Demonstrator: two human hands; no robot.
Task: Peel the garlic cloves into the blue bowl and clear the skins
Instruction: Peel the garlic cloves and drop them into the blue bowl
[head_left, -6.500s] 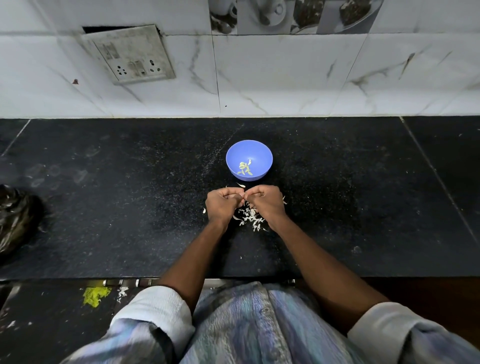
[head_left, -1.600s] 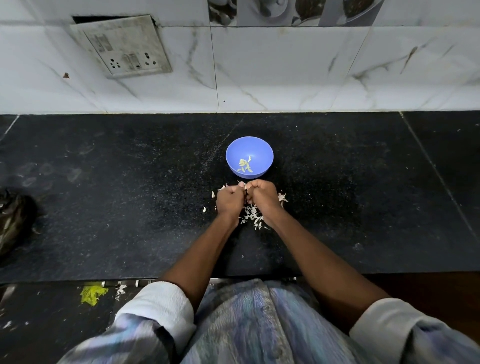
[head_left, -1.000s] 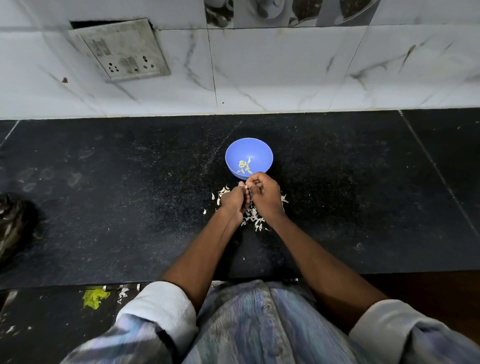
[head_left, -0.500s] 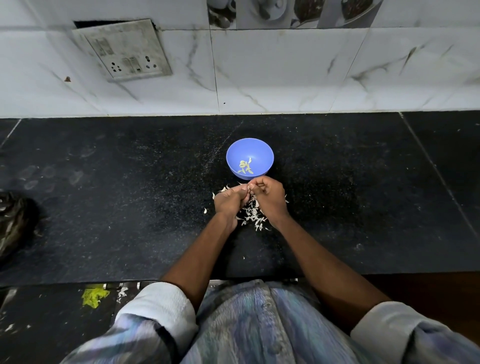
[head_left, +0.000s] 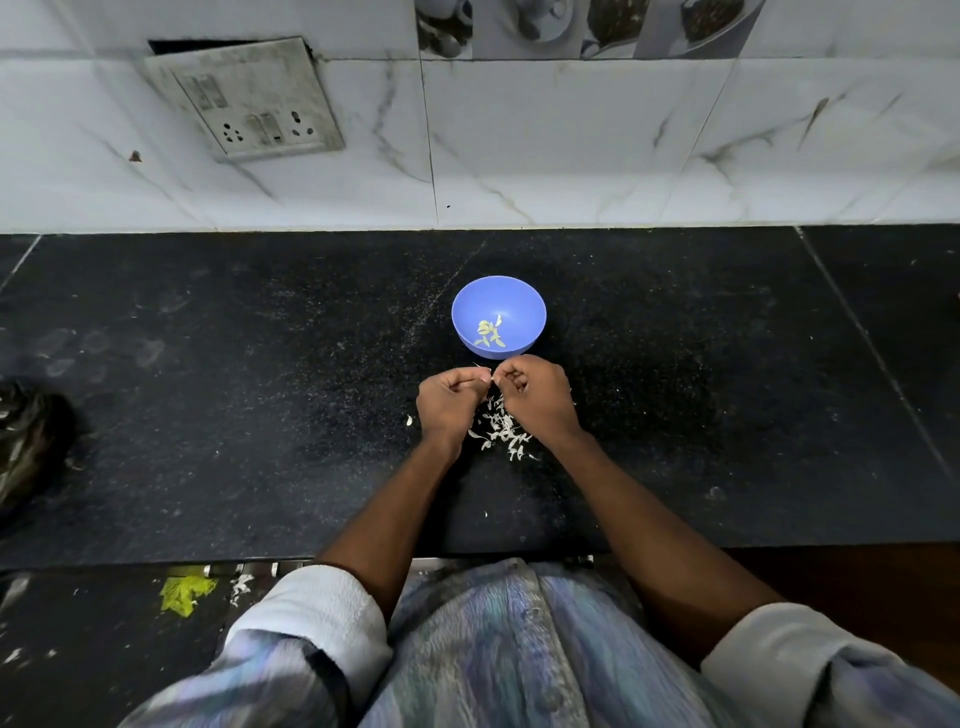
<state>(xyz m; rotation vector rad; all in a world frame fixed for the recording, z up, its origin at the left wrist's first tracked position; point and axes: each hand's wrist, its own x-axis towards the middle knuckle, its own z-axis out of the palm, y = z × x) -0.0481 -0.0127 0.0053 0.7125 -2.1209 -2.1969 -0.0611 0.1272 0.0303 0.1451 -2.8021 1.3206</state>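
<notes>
The blue bowl (head_left: 498, 317) stands on the black counter with several pale peeled cloves (head_left: 489, 333) in its bottom. Just in front of it my left hand (head_left: 448, 402) and my right hand (head_left: 535, 397) meet fingertip to fingertip, both with curled fingers pinching a small garlic clove (head_left: 490, 381) that is mostly hidden between them. Under and behind my hands lies a heap of white garlic skins (head_left: 501, 431), with a few stray flakes to the left.
A dark crumpled bag (head_left: 28, 447) lies at the counter's left edge. The tiled wall with a switch plate (head_left: 249, 98) rises behind the counter. A yellow scrap (head_left: 184, 592) and skin flakes lie on the floor below the front edge.
My hands have stayed together in front of the bowl, shifting slightly while working the clove. More skins have spread under them since the earliest frame.
</notes>
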